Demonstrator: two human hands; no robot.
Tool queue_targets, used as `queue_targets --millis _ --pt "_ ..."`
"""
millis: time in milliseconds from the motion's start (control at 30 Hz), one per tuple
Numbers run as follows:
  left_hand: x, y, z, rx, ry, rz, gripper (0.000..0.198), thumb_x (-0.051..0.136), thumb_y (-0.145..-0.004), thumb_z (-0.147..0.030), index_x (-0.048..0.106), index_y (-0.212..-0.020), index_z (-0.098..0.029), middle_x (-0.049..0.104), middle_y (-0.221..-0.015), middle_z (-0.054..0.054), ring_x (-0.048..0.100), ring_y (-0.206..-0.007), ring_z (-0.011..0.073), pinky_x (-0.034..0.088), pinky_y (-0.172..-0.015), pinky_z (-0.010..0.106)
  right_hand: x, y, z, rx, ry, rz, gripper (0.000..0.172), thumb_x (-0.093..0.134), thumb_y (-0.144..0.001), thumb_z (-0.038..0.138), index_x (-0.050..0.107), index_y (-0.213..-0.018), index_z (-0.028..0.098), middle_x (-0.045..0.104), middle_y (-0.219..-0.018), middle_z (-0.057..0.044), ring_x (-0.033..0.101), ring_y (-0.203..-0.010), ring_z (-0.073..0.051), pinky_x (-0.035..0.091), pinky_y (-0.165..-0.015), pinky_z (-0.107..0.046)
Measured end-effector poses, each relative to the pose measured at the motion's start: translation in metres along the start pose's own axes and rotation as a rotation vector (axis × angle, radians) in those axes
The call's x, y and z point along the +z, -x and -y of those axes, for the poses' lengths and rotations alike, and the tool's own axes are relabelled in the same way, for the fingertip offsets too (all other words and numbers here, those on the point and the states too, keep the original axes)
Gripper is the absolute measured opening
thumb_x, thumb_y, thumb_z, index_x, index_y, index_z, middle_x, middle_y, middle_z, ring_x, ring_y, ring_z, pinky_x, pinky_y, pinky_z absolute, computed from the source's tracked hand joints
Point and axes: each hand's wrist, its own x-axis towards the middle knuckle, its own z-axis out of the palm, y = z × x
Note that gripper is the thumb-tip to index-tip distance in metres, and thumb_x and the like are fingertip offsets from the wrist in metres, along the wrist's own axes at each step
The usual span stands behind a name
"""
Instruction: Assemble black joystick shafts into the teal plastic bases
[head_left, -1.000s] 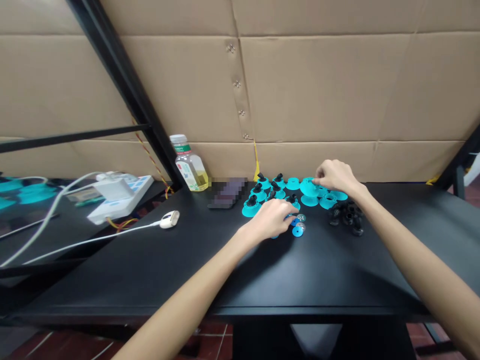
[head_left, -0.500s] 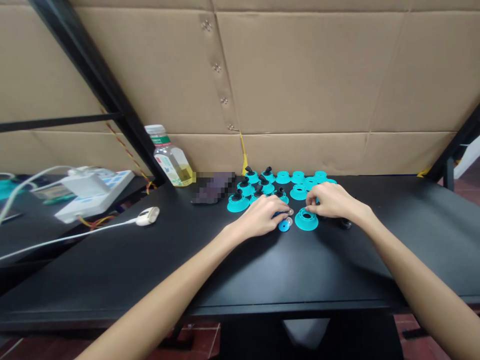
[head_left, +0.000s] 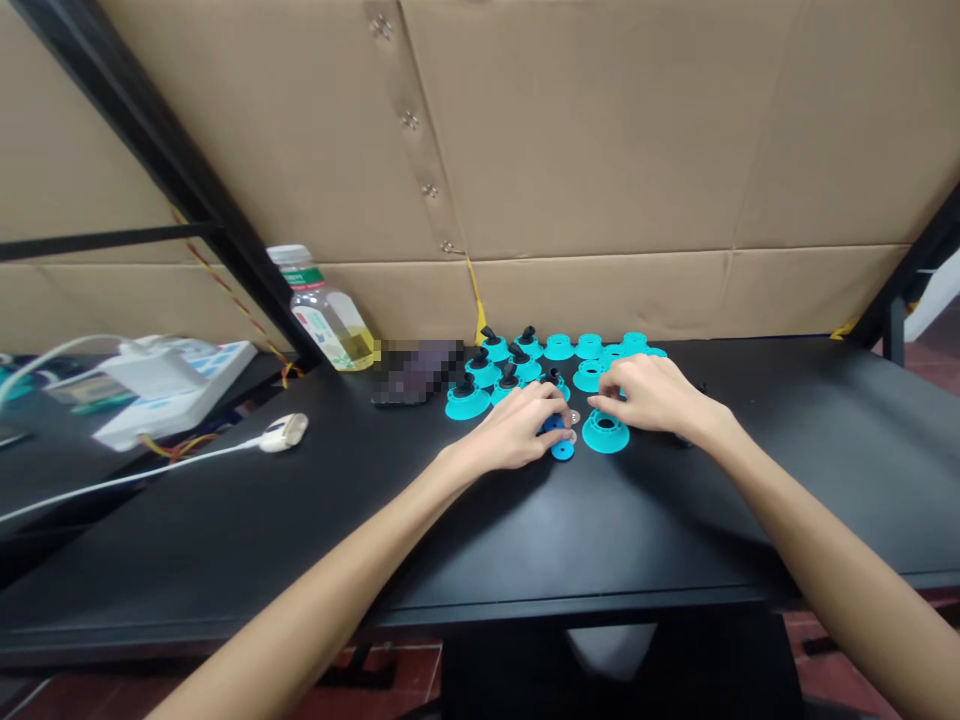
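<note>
My left hand point(head_left: 514, 430) rests its fingertips on a blue round plastic part point(head_left: 553, 426) on the black tabletop point(head_left: 645, 530). A blue disc point(head_left: 563, 451) lies just below those fingers, and a small clear dome point(head_left: 574, 416) sits beside them. My right hand point(head_left: 649, 393) curves down just above a cyan flared base point(head_left: 605, 433), and whatever lies under its fingers is hidden. Behind the hands stand several cyan bases, some topped with black joystick-like pieces, such as the front one point(head_left: 467, 401). A small black piece point(head_left: 700, 388) barely shows past my right hand.
A pixelated phone point(head_left: 415, 372) and a plastic bottle with yellow liquid point(head_left: 324, 325) stand left of the cyan parts. Further left are a white power strip point(head_left: 176, 395) and a corded white device point(head_left: 283, 433). A cardboard wall point(head_left: 600, 130) rises behind the table.
My right hand has moved left, closer to my left hand and over the cyan flared base. My left fingers now cover more of the blue part. The whole view has shifted slightly.
</note>
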Motion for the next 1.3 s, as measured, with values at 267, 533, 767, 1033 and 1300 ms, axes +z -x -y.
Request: queue_targets --millis 267,533,767,1033,1300 --pt "0.002 -0.001 0.005 0.006 0.21 -0.065 0.021 0.052 -0.09 -0.04 0.06 -0.086 -0.02 0.06 -0.097 0.005 0.054 -0.096 0.021 0.042 -0.084 0.034 0.003 0.001 -0.002 -0.016 -0.018 -0.045 0.032 0.053 -0.087 0.036 0.062 -0.062 0.017 0.063 -0.065 -0.004 0.05 -0.062 -0.014 0.02 -0.054 -0.028" --pt "-0.001 -0.006 0.0 -0.067 0.31 -0.37 0.024 0.06 -0.085 -0.04 0.065 -0.079 -0.018 0.065 -0.077 0.001 0.056 -0.07 0.0144 0.044 -0.065 0.026 0.004 0.0 -0.003 -0.044 -0.211 -0.107 0.025 0.053 -0.088 0.03 0.068 -0.071 0.018 0.066 -0.069 -0.003 0.049 -0.062 -0.012 0.025 -0.056 -0.025" --pt "-0.001 -0.001 -0.009 -0.1 0.419 -0.573 0.022 0.063 -0.084 -0.037 0.075 -0.082 -0.019 0.074 -0.072 0.001 0.06 -0.051 0.0115 0.045 -0.05 0.023 0.017 -0.007 0.001 0.104 -0.699 -0.106 0.034 0.052 -0.087 0.033 0.065 -0.061 0.014 0.065 -0.061 -0.004 0.05 -0.046 -0.009 0.034 -0.048 -0.023" --pt "0.004 -0.001 -0.013 -0.078 0.36 -0.63 0.017 0.066 -0.081 -0.029 0.078 -0.09 -0.02 0.076 -0.08 0.005 0.066 -0.056 0.0151 0.049 -0.049 0.023 0.021 -0.009 0.005 0.241 -1.273 -0.052 0.012 0.067 -0.072 0.026 0.068 -0.073 0.014 0.068 -0.067 -0.005 0.055 -0.044 -0.007 0.033 -0.035 -0.017" --pt "-0.002 -0.003 -0.025 -0.264 0.798 -0.502 0.032 0.069 -0.078 -0.039 0.075 -0.098 -0.015 0.076 -0.081 0.008 0.067 -0.055 0.0161 0.046 -0.041 0.022 0.023 -0.01 0.004 0.232 -1.262 -0.104 0.017 0.07 -0.069 0.028 0.069 -0.078 0.014 0.063 -0.062 -0.003 0.054 -0.046 -0.009 0.035 -0.036 -0.019"
